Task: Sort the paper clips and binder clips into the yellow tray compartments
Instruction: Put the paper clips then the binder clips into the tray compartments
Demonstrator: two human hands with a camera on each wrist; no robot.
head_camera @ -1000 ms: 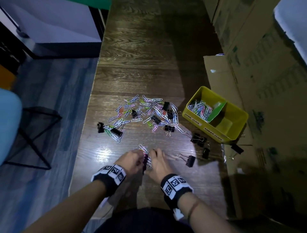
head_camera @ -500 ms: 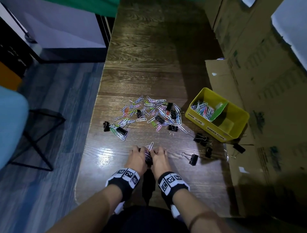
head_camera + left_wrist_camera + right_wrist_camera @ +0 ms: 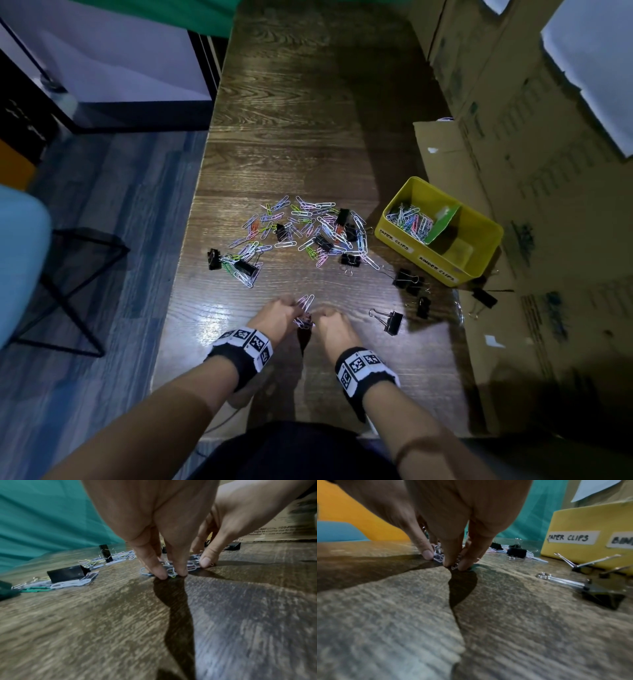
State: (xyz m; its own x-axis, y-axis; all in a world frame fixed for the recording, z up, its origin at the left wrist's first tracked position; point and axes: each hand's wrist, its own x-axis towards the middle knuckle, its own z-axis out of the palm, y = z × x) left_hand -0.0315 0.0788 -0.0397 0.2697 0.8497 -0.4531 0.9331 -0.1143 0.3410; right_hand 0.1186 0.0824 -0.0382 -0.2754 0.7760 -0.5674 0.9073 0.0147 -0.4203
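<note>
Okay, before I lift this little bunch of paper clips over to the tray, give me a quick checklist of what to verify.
1. Both hands on the bunch: ok. The left hand and right hand pinch the small bunch of paper clips from either side.
2. Bunch fully gathered: cannot tell. Some clips poke out beyond the fingertips.
3. No binder clip mixed in: cannot tell, fingers hide part of it.
4. Paper clips compartment open and holding paper clips only: ok.
5. Path to the yellow tray: not ok. Loose binder clips lie in front of it; lift over them.
</note>
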